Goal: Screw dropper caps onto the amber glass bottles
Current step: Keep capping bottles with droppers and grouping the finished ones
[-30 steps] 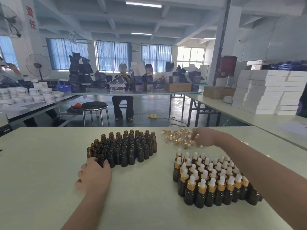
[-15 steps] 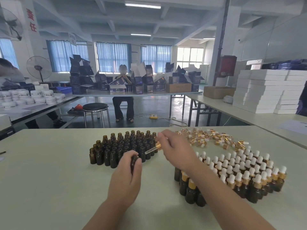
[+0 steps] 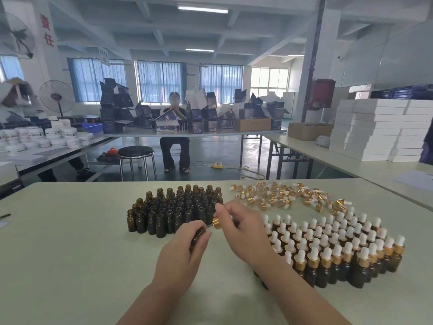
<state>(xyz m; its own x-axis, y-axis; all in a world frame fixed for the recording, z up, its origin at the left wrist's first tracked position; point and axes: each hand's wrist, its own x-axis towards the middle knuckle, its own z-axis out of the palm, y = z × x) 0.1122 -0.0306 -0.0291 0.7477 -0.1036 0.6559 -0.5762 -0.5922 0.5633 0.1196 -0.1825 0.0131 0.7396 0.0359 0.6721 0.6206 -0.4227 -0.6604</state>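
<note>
**Cap at the bottle's mouth**

My left hand [image 3: 180, 256] has its fingers curled round a small amber bottle [image 3: 196, 236], held tilted over the surface [image 3: 70, 254]. The fingers of my right hand [image 3: 242, 231] pinch a gold dropper cap [image 3: 217, 223], whose glass tube points at the bottle's mouth. Just behind my hands stands a cluster of open bottles [image 3: 173, 207]. To the right are rows of capped bottles [image 3: 332, 247], and beyond those lies a scatter of loose caps [image 3: 281, 195].

Bright, even ceiling-tube and window light; wide-angle bending at edges.
</note>
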